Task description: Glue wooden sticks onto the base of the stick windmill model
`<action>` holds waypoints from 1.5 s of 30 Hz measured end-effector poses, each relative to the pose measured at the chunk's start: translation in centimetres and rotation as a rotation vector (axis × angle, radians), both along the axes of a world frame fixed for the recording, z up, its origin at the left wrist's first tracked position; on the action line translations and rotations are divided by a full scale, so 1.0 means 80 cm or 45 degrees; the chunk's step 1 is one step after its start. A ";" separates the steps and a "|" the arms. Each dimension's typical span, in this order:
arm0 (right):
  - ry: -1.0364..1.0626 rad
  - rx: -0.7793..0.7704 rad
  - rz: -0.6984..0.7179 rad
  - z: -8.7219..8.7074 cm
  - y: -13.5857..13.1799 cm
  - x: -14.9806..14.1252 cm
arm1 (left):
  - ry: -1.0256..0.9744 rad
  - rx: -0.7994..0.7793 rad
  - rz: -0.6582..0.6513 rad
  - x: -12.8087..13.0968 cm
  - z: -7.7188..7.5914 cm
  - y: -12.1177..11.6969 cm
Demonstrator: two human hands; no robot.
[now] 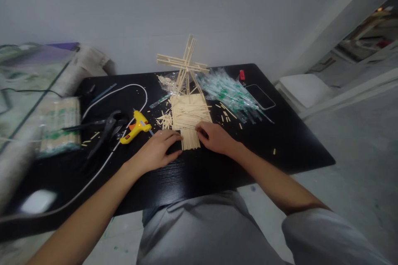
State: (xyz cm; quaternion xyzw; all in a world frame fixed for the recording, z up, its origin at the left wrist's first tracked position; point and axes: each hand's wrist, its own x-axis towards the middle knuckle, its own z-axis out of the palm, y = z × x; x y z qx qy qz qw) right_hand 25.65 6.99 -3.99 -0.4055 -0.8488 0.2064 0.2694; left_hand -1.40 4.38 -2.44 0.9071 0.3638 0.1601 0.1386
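Observation:
My left hand (160, 148) rests at the left side of a flat row of thin wooden sticks (190, 140), thumb and fingers apart. Opposite it, my right hand (214, 137) has its fingers bent, with a gap between thumb and forefinger, and its fingertips touch the row's right edge. Just beyond lies a square panel of sticks (188, 100) with loose sticks (191, 111) across it. A windmill-like cross of sticks (187, 66) stands behind the panel. Whether the row is fastened to the panel, I cannot tell.
A yellow glue gun (136, 127) lies left of my left hand, beside a white cable (108, 158) and black-handled pliers (107, 132). Wrapped sticks (60, 126) are at far left. Green-printed plastic wrappers (231, 93), stick offcuts (166, 120) and a red piece (241, 75) lie on the black table (280, 140).

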 end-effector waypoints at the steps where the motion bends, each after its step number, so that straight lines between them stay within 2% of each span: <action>1: 0.002 0.012 0.008 -0.001 0.000 0.000 | 0.000 0.003 0.004 0.000 0.000 0.000; 7: -0.003 0.072 0.068 -0.004 0.001 -0.001 | -0.014 0.009 0.017 0.001 -0.001 -0.001; 17: -0.014 0.041 0.024 -0.007 -0.001 -0.003 | -0.011 0.049 0.018 0.002 -0.005 -0.002; 24: -0.054 0.103 0.041 -0.009 0.000 -0.004 | 0.032 0.093 0.003 0.003 -0.005 -0.002; 45: -0.134 0.095 0.043 -0.005 -0.004 -0.006 | -0.001 0.045 0.007 0.005 -0.002 -0.004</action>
